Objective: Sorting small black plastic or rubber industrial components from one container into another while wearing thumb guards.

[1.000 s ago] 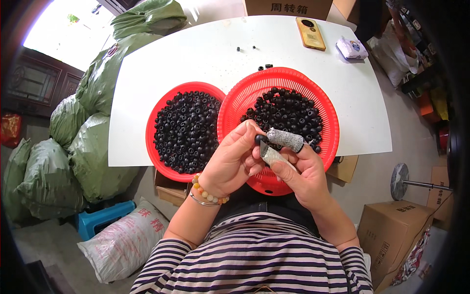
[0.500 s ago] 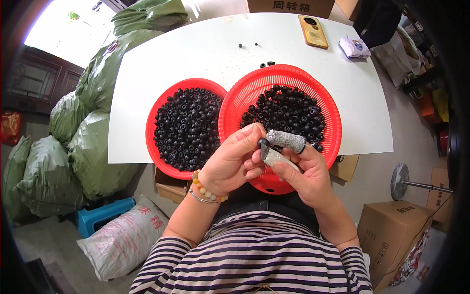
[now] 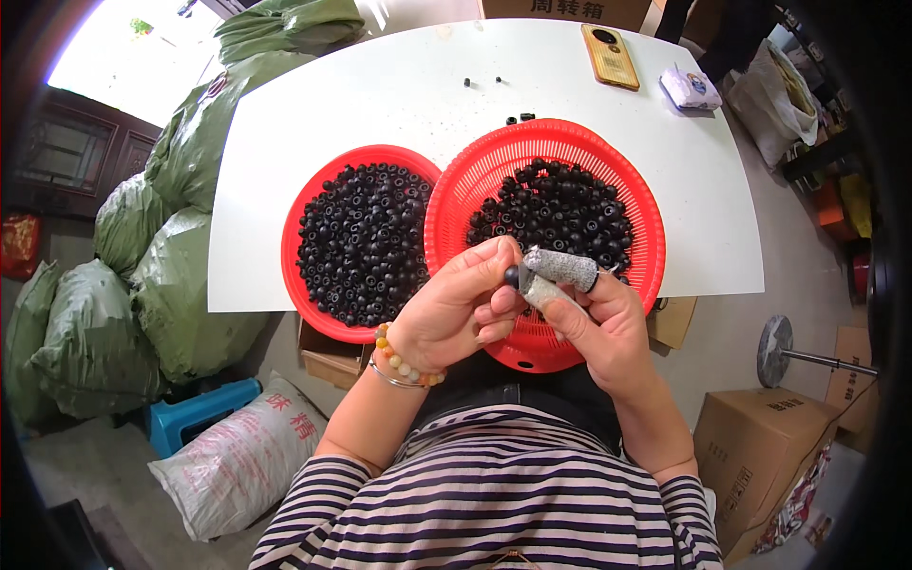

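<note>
A small round black plastic part [image 3: 514, 275] is pinched between the fingertips of my left hand [image 3: 461, 304], over the near edge of the right red basket [image 3: 446, 214]. My right hand [image 3: 613, 332] grips what looks like a small flat blade with a pale wrapped handle [image 3: 541, 292]; its tip is against or very near the black part. A grey knitted cover [image 3: 563, 269] sleeves my right index finger. Many similar black parts [image 3: 560, 214] lie in that slotted basket behind my hands. More black parts [image 3: 361, 242] fill the left red basket [image 3: 293, 223].
Both baskets stand at the near edge of a white table [image 3: 256, 142]. A few loose black bits [image 3: 520, 120] lie behind them. A phone [image 3: 609, 57] and a tissue pack [image 3: 690, 88] sit at the far right. Green sacks [image 3: 180, 294] crowd the left; a carton [image 3: 765, 456] stands right.
The blade's flat end has turned slightly against the black part, and my right hand has shifted slightly to the right. The black part stays in my left fingertips.
</note>
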Demonstrator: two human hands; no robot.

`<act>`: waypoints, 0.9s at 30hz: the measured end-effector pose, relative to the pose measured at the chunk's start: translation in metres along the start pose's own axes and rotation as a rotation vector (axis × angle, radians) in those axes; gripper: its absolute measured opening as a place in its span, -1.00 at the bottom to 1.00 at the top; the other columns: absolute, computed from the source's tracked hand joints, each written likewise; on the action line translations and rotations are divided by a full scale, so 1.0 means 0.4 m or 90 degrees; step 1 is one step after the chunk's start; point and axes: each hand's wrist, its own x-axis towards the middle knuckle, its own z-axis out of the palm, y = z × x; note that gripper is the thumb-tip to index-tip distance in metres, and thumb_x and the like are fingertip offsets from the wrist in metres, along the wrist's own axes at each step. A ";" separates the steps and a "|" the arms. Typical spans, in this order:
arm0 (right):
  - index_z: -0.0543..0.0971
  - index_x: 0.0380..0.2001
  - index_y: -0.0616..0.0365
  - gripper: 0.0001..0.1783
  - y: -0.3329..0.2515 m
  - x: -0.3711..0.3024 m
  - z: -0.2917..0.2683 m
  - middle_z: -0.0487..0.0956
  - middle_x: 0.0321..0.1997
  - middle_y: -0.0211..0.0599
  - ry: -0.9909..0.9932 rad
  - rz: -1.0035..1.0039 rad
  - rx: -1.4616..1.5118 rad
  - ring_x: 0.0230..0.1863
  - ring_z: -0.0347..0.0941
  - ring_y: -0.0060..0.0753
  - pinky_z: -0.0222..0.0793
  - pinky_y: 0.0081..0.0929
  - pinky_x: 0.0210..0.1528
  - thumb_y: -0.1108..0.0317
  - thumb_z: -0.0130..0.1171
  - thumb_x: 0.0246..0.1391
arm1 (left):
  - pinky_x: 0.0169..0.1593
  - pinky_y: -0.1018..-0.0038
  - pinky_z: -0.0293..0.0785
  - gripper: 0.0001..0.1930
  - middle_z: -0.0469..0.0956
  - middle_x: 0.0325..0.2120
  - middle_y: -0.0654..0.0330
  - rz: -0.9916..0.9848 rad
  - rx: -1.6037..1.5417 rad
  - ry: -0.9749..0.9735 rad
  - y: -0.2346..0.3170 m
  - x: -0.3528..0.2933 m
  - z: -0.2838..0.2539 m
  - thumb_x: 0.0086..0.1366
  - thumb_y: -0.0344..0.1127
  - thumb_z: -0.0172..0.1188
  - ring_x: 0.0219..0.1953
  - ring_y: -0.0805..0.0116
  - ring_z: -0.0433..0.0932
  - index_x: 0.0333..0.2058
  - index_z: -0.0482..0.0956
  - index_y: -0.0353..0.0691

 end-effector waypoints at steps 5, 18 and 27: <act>0.36 -0.13 0.26 -0.73 0.005 -0.003 -0.013 0.38 -0.45 -0.59 0.074 0.040 0.082 -0.47 0.18 -0.87 0.13 -0.83 -0.42 0.45 0.00 0.06 | -0.70 0.76 0.10 -0.84 0.23 -0.67 0.35 -0.005 -0.006 -0.055 0.007 0.006 -0.011 0.29 -0.24 -0.15 -0.71 0.69 0.10 -0.42 0.28 -0.17; 0.39 -0.17 0.23 -0.76 0.009 0.001 -0.008 0.36 -0.50 -0.58 0.098 0.057 0.076 -0.51 0.19 -0.83 0.13 -0.82 -0.43 0.41 -0.01 0.07 | -0.70 0.74 0.10 -0.73 0.18 -0.71 0.34 0.123 0.077 -0.009 0.030 -0.008 -0.008 0.32 -0.14 -0.25 -0.69 0.63 0.09 -0.42 0.31 -0.19; 0.41 -0.25 0.21 -0.81 0.012 0.009 -0.009 0.33 -0.57 -0.56 0.126 0.091 0.100 -0.55 0.18 -0.80 0.06 -0.85 -0.52 0.38 0.01 0.06 | -0.53 0.73 0.18 -0.79 0.36 -0.64 0.38 0.522 0.806 0.483 0.149 -0.105 -0.110 0.15 -0.32 0.11 -0.59 0.72 0.25 -0.59 0.48 -0.30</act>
